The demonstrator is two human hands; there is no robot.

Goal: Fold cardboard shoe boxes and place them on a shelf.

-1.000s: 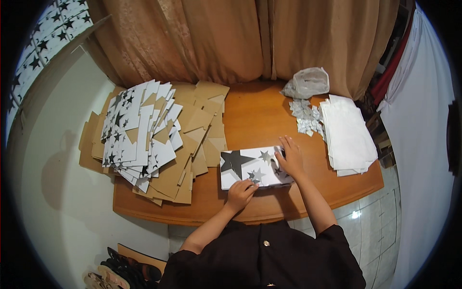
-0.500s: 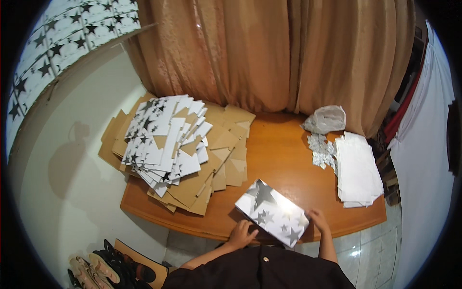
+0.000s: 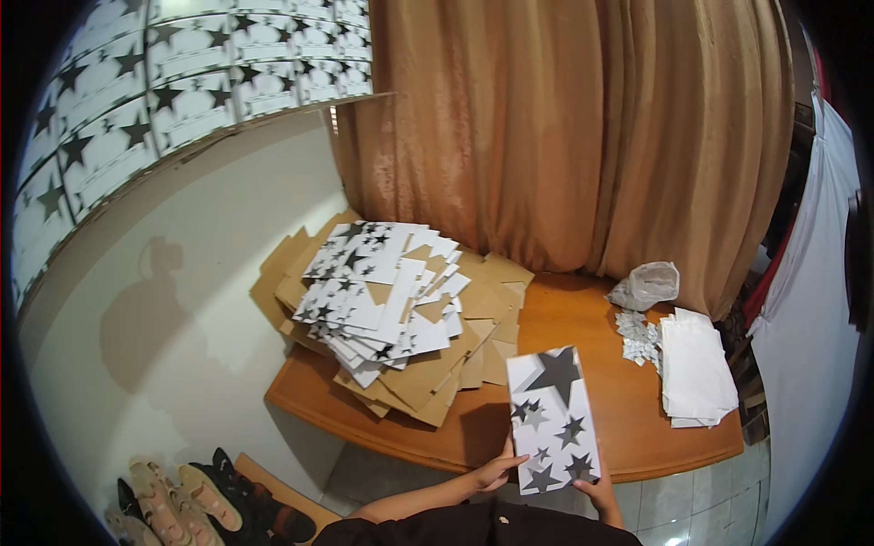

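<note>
Both hands, left hand (image 3: 496,473) and right hand (image 3: 598,492), grip star-printed box (image 3: 553,420), now turned upright.

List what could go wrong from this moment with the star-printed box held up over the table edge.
The star-printed box is gripped only at its lower end by the left hand and right hand, so it could tip or slip. The loose pile of flat star sheets nearby could slide if bumped.

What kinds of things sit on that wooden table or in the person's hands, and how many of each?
Star-printed box, held by left hand and right hand: 1
Heap of flat star-printed cardboard: 1
Stack of white sheets: 1
Clear plastic bag: 1
Cluster of small silver stars: 1
Total: 5
</note>
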